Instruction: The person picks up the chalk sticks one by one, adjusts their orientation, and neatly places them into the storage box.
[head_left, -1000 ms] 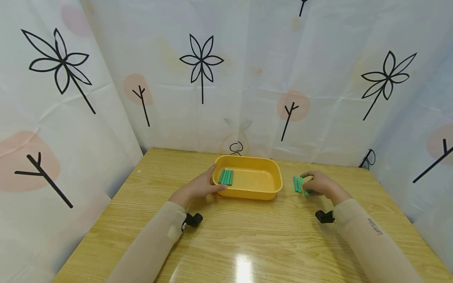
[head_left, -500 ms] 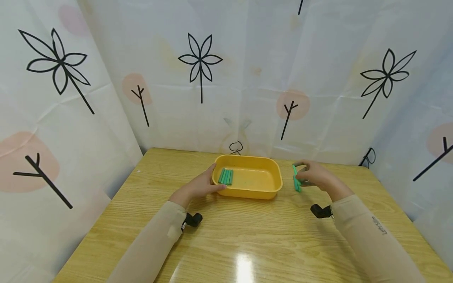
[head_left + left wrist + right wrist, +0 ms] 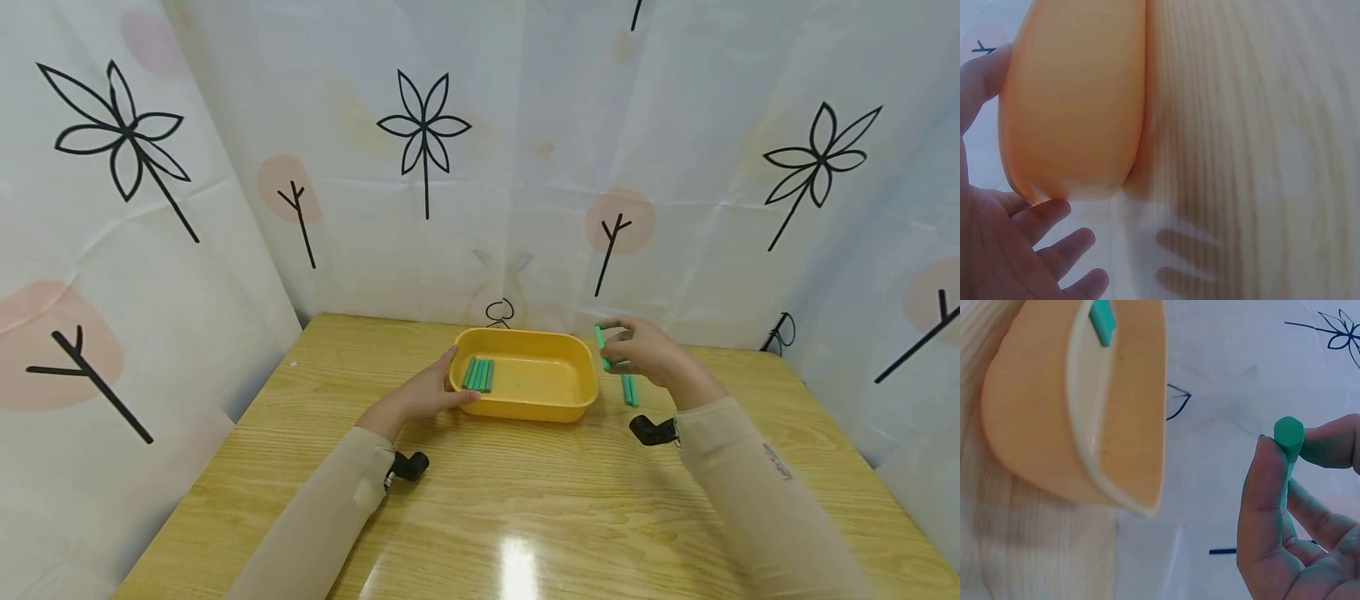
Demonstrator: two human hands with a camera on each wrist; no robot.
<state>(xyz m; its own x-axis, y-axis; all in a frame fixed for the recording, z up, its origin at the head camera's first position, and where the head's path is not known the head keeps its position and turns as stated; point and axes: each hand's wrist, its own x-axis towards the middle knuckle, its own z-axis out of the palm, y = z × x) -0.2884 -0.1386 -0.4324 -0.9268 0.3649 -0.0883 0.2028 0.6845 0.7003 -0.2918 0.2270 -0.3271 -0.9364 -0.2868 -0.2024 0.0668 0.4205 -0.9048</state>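
A yellow plastic tray (image 3: 545, 410) stands on the table, with several green chalk sticks (image 3: 478, 375) side by side at its left end. My left hand (image 3: 420, 395) holds that end, thumb at the near rim and fingers round the side; in the left wrist view the other fingers (image 3: 1067, 250) are spread beside it. My right hand (image 3: 643, 353) is raised just beyond the tray's right end. It pinches one green chalk stick (image 3: 1289, 433) between thumb and fingers, and the fingertips look green. Two more chalk sticks (image 3: 629, 390) lie on the table below it.
The wooden table (image 3: 480, 492) reaches back to a white cloth (image 3: 525, 183) printed with flowers and trees, which also hangs at both sides. Black wrist cameras (image 3: 652, 430) sit under the sleeves.
My right hand has picked up a chalk stick from the table and carried it up and left toward the tray. The left hand and the tray have stayed put.
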